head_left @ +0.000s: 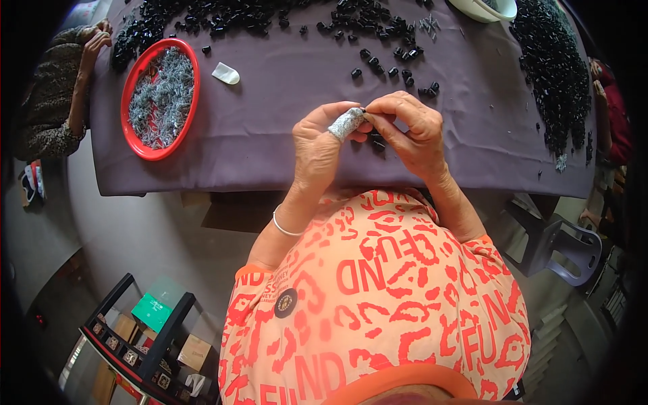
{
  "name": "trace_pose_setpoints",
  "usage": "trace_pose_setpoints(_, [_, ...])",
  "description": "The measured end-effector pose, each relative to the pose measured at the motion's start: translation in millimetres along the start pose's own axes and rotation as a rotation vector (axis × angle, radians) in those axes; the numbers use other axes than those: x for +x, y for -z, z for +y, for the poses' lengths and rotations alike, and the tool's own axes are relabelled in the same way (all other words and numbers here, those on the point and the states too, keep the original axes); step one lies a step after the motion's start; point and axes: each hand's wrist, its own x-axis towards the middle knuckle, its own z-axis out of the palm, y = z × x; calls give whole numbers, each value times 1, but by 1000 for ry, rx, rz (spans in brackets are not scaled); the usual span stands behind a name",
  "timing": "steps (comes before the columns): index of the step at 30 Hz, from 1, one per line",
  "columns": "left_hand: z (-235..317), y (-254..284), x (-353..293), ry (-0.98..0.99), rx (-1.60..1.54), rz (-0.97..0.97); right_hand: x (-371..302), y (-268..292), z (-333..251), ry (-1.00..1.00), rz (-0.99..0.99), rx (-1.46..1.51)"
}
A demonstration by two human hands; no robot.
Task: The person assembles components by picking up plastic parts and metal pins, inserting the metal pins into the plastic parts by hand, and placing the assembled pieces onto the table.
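Both my hands meet above the front part of the cloth-covered table. A grey-white speckled wrap [346, 124] covers what looks like the thumb of my left hand [314, 150]. That hand is closed, its fingertips against a tiny black piece [363, 110]. My right hand [417, 129] pinches the same piece between thumb and forefinger. Most of it is hidden by the fingertips, so its exact kind does not show. Just beyond and beneath my hands lie several small black plastic parts [374, 62].
An oval red tray [155, 154] of thin silvery metal pieces [160, 101] stands at left, near a white finger cot [226, 73]. Black parts are heaped at the far edge [236, 17] and right [555, 74]. A pale bowl [480, 12] stands far right. People sit at both sides.
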Motion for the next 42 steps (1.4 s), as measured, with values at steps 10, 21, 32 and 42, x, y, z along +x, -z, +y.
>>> trace_pose_setpoints(10, [1,-1,4,94,-95,23,2,-4,6,23,16,-12])
trace_pose_setpoints(21, [1,28,10,74,-408,-68,30,1,25,-5,11,-49])
trace_pose_setpoints(32, [2,37,9,108,-423,-40,47,1,50,373,-58,-689])
trace_pose_setpoints(42, [12,7,9,87,-357,-94,11,17,19,-379,42,806])
